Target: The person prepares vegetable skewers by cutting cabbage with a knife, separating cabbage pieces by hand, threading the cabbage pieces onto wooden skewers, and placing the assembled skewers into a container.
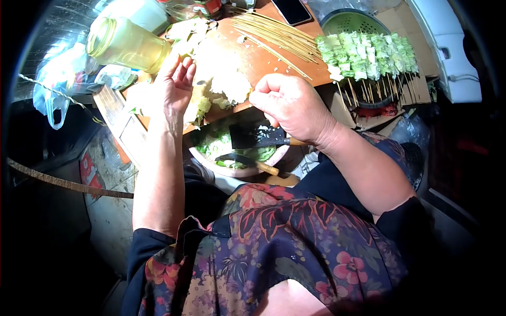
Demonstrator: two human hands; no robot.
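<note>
My left hand point(177, 84) is palm up with its fingers parted and slightly curled, just right of a glass jar point(126, 45) of yellowish liquid. Nothing shows in it. My right hand point(292, 105) is pinched over the front edge of the wooden board point(263, 58); whatever its fingertips hold is too small to make out. Pale cabbage pieces point(229, 87) lie between the two hands. Bare wooden skewers point(279, 37) are spread behind my right hand. Skewered cabbage point(369, 55) rests over a green colander point(356, 22) at the right.
Below the board's front edge is a basin point(284, 158) of chopped greens, with a dark-bladed cleaver point(253, 137) and a second wooden-handled knife point(266, 167) across it. A phone point(290, 9) lies at the back. A plastic bag point(60, 87) hangs at the left.
</note>
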